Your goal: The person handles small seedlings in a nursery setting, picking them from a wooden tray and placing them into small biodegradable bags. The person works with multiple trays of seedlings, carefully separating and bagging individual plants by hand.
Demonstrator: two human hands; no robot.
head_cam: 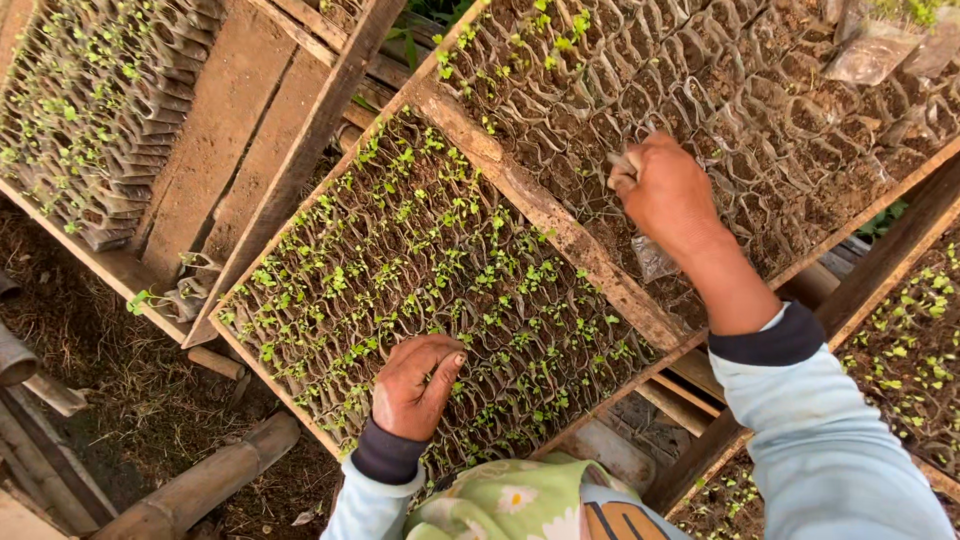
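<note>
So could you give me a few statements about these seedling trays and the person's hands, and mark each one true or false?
1. The left hand rests on a tray of green seedlings. True.
2. The right hand reaches into the upper tray, where most pockets show bare soil. True.
3. The trays stand on a metal table. False: they sit in frames of wooden planks.
4. The person wears rubber gloves. False: both hands are bare, with light blue sleeves ending in dark cuffs.
5. The left hand holds a watering can. False: it holds no can; its fingers lie among the seedlings.
</note>
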